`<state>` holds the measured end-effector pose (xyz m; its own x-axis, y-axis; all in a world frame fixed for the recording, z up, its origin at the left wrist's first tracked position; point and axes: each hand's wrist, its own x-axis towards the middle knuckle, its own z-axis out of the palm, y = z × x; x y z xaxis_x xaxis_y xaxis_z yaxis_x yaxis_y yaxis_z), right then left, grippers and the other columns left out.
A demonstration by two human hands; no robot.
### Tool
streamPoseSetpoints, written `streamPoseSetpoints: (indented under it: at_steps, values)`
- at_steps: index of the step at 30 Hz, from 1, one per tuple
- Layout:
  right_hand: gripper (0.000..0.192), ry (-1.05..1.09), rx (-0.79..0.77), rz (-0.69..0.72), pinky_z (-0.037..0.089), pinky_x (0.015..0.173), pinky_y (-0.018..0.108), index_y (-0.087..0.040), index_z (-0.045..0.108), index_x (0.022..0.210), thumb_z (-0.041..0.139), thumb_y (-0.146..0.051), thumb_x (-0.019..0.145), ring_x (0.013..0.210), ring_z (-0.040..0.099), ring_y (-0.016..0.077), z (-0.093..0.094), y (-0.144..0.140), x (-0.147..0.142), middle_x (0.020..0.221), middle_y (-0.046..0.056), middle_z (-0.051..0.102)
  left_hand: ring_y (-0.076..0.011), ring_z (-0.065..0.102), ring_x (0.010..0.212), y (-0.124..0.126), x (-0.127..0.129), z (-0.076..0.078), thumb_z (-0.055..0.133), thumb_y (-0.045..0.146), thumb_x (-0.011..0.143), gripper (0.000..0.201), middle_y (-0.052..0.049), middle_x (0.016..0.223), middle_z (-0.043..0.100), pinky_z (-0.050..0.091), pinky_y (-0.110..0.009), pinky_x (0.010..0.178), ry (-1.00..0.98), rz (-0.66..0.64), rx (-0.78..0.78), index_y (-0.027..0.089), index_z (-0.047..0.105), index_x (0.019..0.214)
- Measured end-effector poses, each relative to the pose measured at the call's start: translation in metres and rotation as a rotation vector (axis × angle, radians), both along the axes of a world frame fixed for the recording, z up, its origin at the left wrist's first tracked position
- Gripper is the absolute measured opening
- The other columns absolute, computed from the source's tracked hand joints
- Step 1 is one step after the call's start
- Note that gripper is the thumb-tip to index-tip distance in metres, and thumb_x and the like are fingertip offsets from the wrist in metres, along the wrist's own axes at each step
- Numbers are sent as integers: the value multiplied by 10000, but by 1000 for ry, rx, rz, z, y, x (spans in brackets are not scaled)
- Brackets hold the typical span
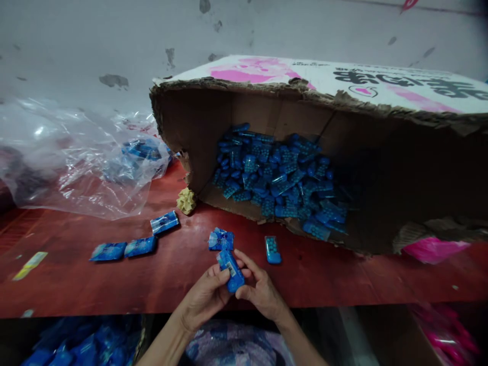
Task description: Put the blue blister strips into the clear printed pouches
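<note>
Between my two hands is a small blue packet (231, 269) with a white barcode label facing up. My left hand (209, 292) is closed on it, thumb pressed beside the label. On its right side, my right hand (263, 292) pinches the edge with the thumb low and the fingers partly behind. Just beyond my fingertips lies a flat blue wrapper (221, 239). To the right, a see-through case of round beads with a blue end (272, 250) rests alone on the red table (328, 277).
A torn cardboard box (198, 127) on its side holds many bead-filled cases (274, 175). Left are several blue packets (140, 246), a crumpled yellowish lump (186, 201) and a plastic bag (84, 173) with blue packs. Below the table edge sit blue packs (87, 345) and pink ones (446, 333).
</note>
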<state>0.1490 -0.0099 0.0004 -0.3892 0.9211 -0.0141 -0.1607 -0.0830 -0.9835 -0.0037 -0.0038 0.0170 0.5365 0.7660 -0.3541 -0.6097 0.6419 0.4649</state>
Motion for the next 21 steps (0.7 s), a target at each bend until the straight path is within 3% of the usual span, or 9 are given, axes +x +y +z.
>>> streamPoseSetpoints:
  at_steps: [4,7,9,16,18,21]
  values:
    - [748,-9,-44,-4,461,796,267,-303,396,1296,661,-535,636,868,594,168,-5,-2,-4,1082,20,602,-145,648,720,-7,10,0,649,260,705,176,-54,724,711,473,-221,694,77,103,-62,126,687,813]
    - [722,-34,-66,-19,472,629,214,-297,416,1283,639,-555,647,666,569,113,-6,-2,-6,983,7,616,-157,642,690,-11,14,1,648,303,701,188,-44,671,698,473,-263,732,151,170,-105,131,687,768]
    - [685,-45,-69,-35,472,634,222,-291,440,1267,614,-566,665,677,567,121,-4,-1,-5,973,10,620,-170,643,716,-13,16,2,627,316,719,204,-50,695,701,467,-290,768,169,182,-113,136,687,794]
    - [649,-65,-39,20,423,868,330,-257,414,1287,565,-552,729,988,555,212,-4,2,-2,1074,46,601,-196,650,805,-11,13,4,577,255,765,191,-73,802,713,469,-333,820,129,197,-126,133,670,878]
    - [596,-148,-5,6,428,856,321,-263,411,1287,585,-473,756,970,557,198,-5,3,-6,1083,45,588,-203,657,788,-5,2,7,541,250,788,184,-75,776,714,476,-353,820,177,299,-188,130,663,855]
    - [394,-411,132,-94,452,762,275,-263,509,1191,568,-287,803,800,567,148,-5,10,-14,954,18,598,-219,657,815,7,-33,15,434,309,839,256,-69,782,712,493,-394,797,230,615,-282,161,642,819]
